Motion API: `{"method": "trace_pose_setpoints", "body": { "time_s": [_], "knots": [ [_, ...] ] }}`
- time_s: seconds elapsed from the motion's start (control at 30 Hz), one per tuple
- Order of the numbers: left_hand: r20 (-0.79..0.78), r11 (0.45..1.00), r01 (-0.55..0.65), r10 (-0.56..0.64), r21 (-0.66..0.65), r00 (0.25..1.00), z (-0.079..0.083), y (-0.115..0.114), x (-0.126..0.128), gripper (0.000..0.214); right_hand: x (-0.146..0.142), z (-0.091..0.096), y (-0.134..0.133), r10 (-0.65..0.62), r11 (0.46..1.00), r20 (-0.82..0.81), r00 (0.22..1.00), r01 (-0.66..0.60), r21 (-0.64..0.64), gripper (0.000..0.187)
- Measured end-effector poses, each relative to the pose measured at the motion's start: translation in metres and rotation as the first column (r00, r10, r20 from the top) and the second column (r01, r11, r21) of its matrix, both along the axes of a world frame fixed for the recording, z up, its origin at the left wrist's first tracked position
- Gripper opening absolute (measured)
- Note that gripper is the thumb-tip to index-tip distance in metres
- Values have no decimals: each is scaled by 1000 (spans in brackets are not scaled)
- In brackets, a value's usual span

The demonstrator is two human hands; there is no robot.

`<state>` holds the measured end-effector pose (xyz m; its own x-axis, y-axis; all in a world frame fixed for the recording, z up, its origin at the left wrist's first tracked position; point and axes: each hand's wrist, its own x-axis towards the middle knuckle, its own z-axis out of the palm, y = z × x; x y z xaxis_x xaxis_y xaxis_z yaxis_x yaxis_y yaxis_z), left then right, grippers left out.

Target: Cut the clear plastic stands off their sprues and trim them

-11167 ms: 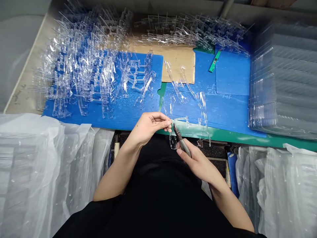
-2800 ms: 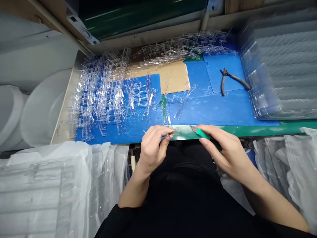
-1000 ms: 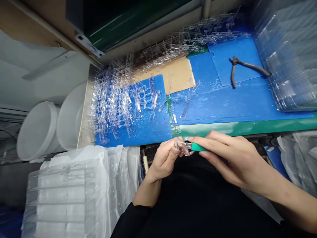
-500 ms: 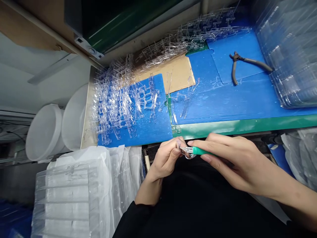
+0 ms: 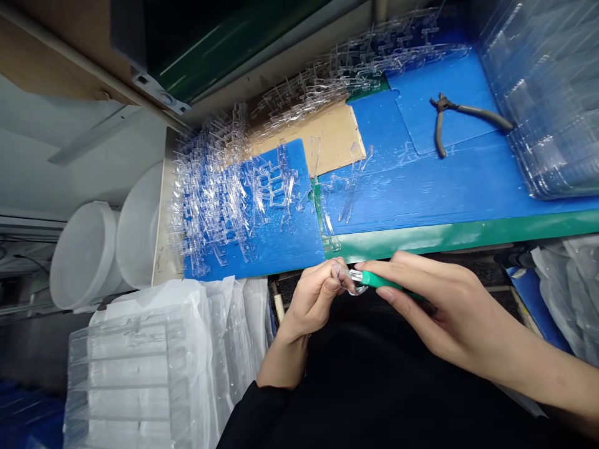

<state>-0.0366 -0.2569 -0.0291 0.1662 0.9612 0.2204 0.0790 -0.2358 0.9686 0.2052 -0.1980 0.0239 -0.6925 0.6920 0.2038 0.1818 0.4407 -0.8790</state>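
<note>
My left hand [image 5: 313, 296] pinches a small clear plastic piece [image 5: 350, 280] between thumb and fingers. My right hand [image 5: 440, 302] grips a green-handled craft knife [image 5: 381, 280], and its metal tip rests against that piece. Both hands are just in front of the green mat's edge [image 5: 458, 234]. Side-cutting pliers [image 5: 449, 115] with dark handles lie out of reach on a blue board [image 5: 444, 187]. Several loose clear plastic strips [image 5: 350, 187] lie nearer, on the same board.
A large heap of clear plastic parts [image 5: 215, 199] covers a second blue board and spreads onto cardboard [image 5: 309, 140]. Stacked clear trays [image 5: 547, 106] stand at the far right. Bagged trays [image 5: 150, 368] and white tubs [image 5: 84, 255] sit at the left.
Since the oldest frame, the pliers have left my right hand and lie on the board, replaced by the knife. In the last half second, the hands have barely moved, and the view has shifted slightly.
</note>
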Motion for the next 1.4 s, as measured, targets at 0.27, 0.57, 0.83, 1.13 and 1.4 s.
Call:
{"method": "trace_pose_setpoints", "body": {
  "time_s": [0.27,0.57,0.83,1.13,1.4],
  "knots": [
    [-11,1000,5,-5,4,1000,4,0,1,38,-6,-10,1,-148,989,84,985,146,29,32],
    [232,985,-170,170,-23,958,5,7,10,23,-13,-24,9,-325,905,23,946,318,-284,24],
    [132,858,-512,511,-23,850,19,22,8,43,-32,-42,-7,-318,710,2,948,239,-662,23],
    [-444,696,-404,702,593,557,15,6,13,62,-27,-41,-8,-427,611,-81,901,222,-760,28],
    [-522,832,-167,474,530,709,14,4,13,4,-18,-18,-12,-242,953,-22,970,234,-190,28]
  ]
}}
